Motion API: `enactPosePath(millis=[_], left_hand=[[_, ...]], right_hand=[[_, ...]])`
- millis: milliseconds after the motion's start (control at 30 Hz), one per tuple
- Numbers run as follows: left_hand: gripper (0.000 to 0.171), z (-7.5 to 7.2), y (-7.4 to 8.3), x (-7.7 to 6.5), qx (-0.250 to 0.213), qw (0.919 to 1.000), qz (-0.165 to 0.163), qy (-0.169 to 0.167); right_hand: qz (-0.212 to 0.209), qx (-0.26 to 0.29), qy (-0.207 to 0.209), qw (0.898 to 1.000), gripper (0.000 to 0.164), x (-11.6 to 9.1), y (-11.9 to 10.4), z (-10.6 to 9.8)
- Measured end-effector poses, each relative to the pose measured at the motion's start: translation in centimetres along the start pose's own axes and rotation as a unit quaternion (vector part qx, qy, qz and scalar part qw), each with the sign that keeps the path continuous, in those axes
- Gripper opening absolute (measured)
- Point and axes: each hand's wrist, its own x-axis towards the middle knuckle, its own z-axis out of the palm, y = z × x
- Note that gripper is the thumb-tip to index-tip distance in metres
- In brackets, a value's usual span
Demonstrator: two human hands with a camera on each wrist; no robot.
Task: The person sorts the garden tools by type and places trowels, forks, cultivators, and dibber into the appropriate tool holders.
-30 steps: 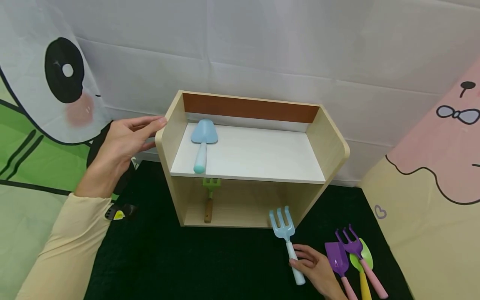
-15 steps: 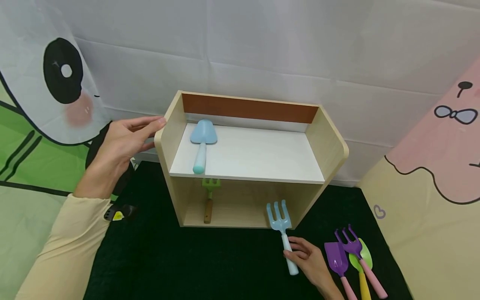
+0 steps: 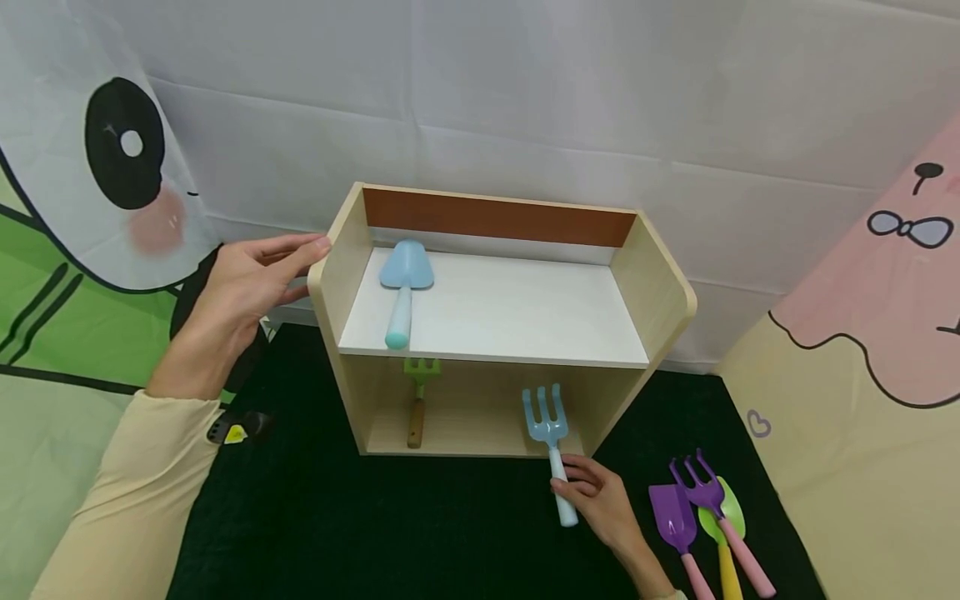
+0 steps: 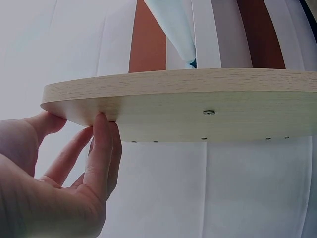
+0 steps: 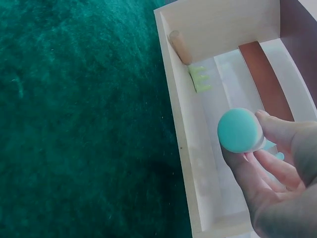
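Note:
My right hand (image 3: 600, 496) pinches the pale handle of a light blue toy garden fork (image 3: 547, 425), tines pointing away. The fork's head is in front of the lower compartment's right part. In the right wrist view the handle's turquoise end (image 5: 240, 130) faces the camera. My left hand (image 3: 243, 283) touches the left side panel of a two-level wooden shelf (image 3: 671, 292); in the left wrist view its fingertips (image 4: 101, 121) rest against the panel's outer face. On the white upper board lies a light blue toy trowel (image 3: 407, 267). A green toy fork (image 3: 417, 408) with a brown handle lies in the lower compartment.
At the right, on the dark green cloth (image 3: 360, 533), lie a purple shovel (image 3: 673, 510), a purple fork (image 3: 705, 492) with a pink handle, and a green trowel (image 3: 733, 508) with a yellow handle, partly under the fork. Printed fabric stands behind and at the sides.
My right hand has moved forward and left with the light blue fork, bringing its tines from the shelf's front edge to the lower compartment. The left hand has stayed on the side panel.

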Motion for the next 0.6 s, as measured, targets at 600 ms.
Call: enactPosePath(millis=[600], left_hand=[[0.075, 0.1, -0.1, 0.0, -0.003, 1.0, 0.002, 0.001]], right_hand=[[-0.064, 0.025, 0.017, 0.997, 0.045, 2.6, -0.9, 2.6]])
